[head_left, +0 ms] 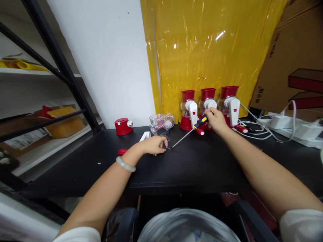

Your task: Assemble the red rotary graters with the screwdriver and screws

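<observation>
My right hand (pixel 215 120) is closed around the black and yellow handle of a screwdriver (pixel 186 137). Its long shaft slants down to the left, with the tip at the tabletop. Just left of that tip, my left hand (pixel 156 145) rests low over the table, its fingers curved and thumb and forefinger apart. A tiny metal piece (pixel 169 148), too small to name surely, lies between fingertips and screwdriver tip. Behind my left wrist is a white crank handle (pixel 145 135) with a red grip (pixel 122 151), partly hidden. Beyond it is a clear plastic grater housing (pixel 158 121).
A red base (pixel 123 126) stands at the back left. Three red and white rotary graters (pixel 188 109) line the back, before yellow plastic sheeting (pixel 202 50). White chargers and cables (pixel 280 121) lie on the right. A black shelf frame (pixel 63 70) rises at left.
</observation>
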`<state>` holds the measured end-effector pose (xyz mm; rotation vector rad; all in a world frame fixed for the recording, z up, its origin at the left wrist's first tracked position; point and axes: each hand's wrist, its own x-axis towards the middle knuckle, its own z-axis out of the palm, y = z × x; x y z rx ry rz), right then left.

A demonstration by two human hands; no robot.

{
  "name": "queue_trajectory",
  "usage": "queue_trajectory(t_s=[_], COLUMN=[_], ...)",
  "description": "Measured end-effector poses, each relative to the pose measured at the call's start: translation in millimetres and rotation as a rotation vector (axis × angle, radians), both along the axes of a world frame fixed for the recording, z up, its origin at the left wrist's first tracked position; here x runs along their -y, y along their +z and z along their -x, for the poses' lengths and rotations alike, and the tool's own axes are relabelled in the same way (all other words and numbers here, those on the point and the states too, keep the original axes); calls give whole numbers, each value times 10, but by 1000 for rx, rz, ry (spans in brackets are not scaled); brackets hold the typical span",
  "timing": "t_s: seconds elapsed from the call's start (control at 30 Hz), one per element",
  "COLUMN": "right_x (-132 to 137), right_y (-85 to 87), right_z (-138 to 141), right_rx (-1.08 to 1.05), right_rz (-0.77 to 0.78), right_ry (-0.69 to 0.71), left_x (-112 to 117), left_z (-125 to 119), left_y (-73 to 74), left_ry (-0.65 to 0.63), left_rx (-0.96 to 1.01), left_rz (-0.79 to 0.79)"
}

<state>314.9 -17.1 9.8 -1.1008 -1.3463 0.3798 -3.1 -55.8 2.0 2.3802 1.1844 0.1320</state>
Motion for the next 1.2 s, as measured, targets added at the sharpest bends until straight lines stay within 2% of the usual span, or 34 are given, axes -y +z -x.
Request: queue_trajectory(t_s=[0.27,0.5,0.67,0.87,1.2], right_x=[4,-17,7,12,33], right_y=[30,31,82,141,141], right_z=[9,-16,-25,-72,-67], right_rx=[-75,-119,-199,-260,-242], right_rz=[-31,-104,-97,-167,-182], right_ry=[-3,19,22,-19,-7], left_x=[14,-27,-52,-39,-30], left_z=[-28,-48,-62,-83,-88], left_y=[39,-21,-25,7,26], left_ry=[-71,-40,-41,-25,5], left_rx=[58,200,280,370,364], left_rz=[-112,-78,-143,-224,-246])
